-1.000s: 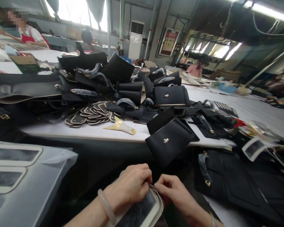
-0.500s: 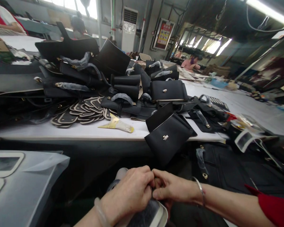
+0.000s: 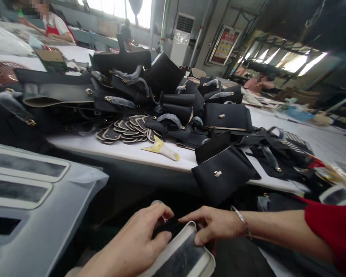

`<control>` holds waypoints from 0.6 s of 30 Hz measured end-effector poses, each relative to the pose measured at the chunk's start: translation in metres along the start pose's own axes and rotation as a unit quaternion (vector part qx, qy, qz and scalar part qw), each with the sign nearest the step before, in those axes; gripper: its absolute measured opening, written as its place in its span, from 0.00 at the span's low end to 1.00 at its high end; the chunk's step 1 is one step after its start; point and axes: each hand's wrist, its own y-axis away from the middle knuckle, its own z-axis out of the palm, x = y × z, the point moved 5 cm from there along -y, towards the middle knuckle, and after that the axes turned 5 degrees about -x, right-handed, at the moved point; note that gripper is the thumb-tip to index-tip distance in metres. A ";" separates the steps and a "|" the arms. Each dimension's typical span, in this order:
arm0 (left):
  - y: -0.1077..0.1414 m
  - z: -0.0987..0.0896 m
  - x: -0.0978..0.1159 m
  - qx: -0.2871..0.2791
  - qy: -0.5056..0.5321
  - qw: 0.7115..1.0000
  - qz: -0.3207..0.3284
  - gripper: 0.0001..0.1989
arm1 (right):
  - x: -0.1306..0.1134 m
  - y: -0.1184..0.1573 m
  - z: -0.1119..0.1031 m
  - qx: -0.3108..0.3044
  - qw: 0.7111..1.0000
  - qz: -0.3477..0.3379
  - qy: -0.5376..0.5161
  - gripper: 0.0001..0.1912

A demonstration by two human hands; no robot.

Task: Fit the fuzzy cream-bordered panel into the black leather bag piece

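Low in the middle, my left hand [image 3: 141, 238] has its fingers curled and its thumb apart, around a black leather-like piece [image 3: 168, 227]. A small shiny bit shows at its fingertips, too small to name. My right hand [image 3: 215, 227] grips the edge of a dark panel with a pale rim [image 3: 180, 257], thumb on top and index finger stretched toward my left hand. A second pale rim shows under the panel's right end. The fingers beneath the panel are hidden. Beyond my hands, a black bag [image 3: 223, 175] with a small metal clasp hangs over the table edge.
A white table [image 3: 123, 152] carries piled black bags [image 3: 173, 104] with wrapped handles, stacked pale-edged pieces [image 3: 123, 130] and a yellow-and-white scrap [image 3: 161, 148]. At left, pale-framed dark panels [image 3: 17, 188] lie on plastic sheeting [image 3: 75, 200]. Co-workers sit farther back.
My hands have drawn apart from each other, and more of the pale-rimmed panel shows between them. The view has turned left, so the table things appear farther right.
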 end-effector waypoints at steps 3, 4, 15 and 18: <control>0.038 -0.001 -0.015 0.051 0.028 0.997 -0.056 0.09 | 0.003 0.000 0.000 0.020 0.998 -0.045 0.030 0.39; 0.049 0.002 -0.019 0.070 0.026 0.995 -0.073 0.09 | 0.002 0.001 0.000 0.022 0.997 -0.059 0.047 0.39; 0.052 0.051 -0.005 0.217 -0.161 0.956 -0.113 0.15 | -0.048 -0.069 -0.011 0.069 0.949 -0.027 0.308 0.35; 0.043 0.051 -0.009 0.214 -0.162 0.952 -0.148 0.15 | -0.039 -0.122 0.009 -0.007 0.924 0.054 0.377 0.23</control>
